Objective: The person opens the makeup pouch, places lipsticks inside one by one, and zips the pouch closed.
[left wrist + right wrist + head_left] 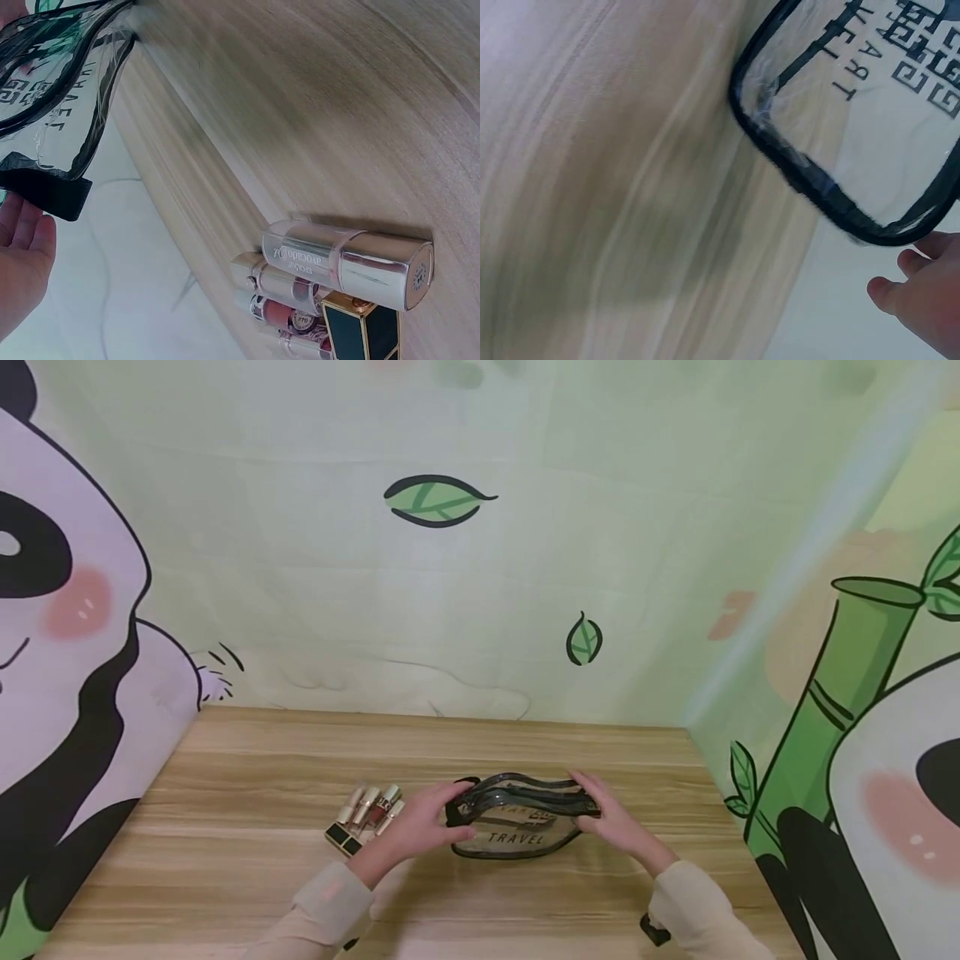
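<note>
A clear zip pouch (pixel 517 843) with black trim and "TRAVEL" lettering stands on the wooden table, between my two hands. My left hand (pixel 420 827) grips its left end, thumb in front and fingers over the top. At the other end, my right hand (pixel 618 827) holds the pouch by its upper corner. In the left wrist view, the left fingers (pixel 28 225) are at a black tab on the pouch's end. The right wrist view has the right fingertips (pixel 889 289) at the pouch's black edge.
Left of the pouch lie several lipstick and lip gloss tubes (pixel 367 810), close beside my left hand. A dark case with gold edges (pixel 364 330) is among them, next to a clear-and-gold tube (pixel 345 259). A printed panda cloth (pixel 300 568) rises behind the table (pixel 225 827).
</note>
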The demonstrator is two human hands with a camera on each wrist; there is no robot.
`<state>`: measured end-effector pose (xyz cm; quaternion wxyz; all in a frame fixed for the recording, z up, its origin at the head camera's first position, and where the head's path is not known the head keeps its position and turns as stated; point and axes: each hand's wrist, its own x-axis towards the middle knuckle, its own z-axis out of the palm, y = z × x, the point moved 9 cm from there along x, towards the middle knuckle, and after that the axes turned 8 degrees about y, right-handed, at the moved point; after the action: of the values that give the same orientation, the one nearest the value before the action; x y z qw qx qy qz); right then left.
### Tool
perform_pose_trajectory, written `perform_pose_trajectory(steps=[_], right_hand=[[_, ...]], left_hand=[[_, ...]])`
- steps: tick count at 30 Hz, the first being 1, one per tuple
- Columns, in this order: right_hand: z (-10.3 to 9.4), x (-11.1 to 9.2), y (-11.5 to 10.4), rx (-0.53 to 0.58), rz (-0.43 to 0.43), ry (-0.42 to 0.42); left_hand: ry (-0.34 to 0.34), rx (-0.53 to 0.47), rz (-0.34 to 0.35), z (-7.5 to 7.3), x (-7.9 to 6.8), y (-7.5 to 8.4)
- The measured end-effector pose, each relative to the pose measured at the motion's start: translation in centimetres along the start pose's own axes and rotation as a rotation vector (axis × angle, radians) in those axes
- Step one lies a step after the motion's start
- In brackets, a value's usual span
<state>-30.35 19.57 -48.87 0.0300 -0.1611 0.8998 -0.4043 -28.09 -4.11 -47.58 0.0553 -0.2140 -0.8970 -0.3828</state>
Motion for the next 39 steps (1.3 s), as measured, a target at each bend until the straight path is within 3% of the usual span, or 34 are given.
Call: perform_pose_trajectory(steps=[20, 29, 39], right_hand=[[-0.2, 0.2, -7.7, -0.049, -0.251, 0.050], [-0.1, 0.5, -9.3, -0.094, -0.258, 0.045], [-0.3, 0.7, -11.8, -0.074, -0.333, 0.057]], left_hand=[[-0.049, 0.005, -0.033, 0.1, -0.3, 0.6], [-0.046, 0.021, -0.015, 0.2, -0.3, 0.6], [-0.018, 0.071, 0.037, 0.1, 0.1, 0.9]])
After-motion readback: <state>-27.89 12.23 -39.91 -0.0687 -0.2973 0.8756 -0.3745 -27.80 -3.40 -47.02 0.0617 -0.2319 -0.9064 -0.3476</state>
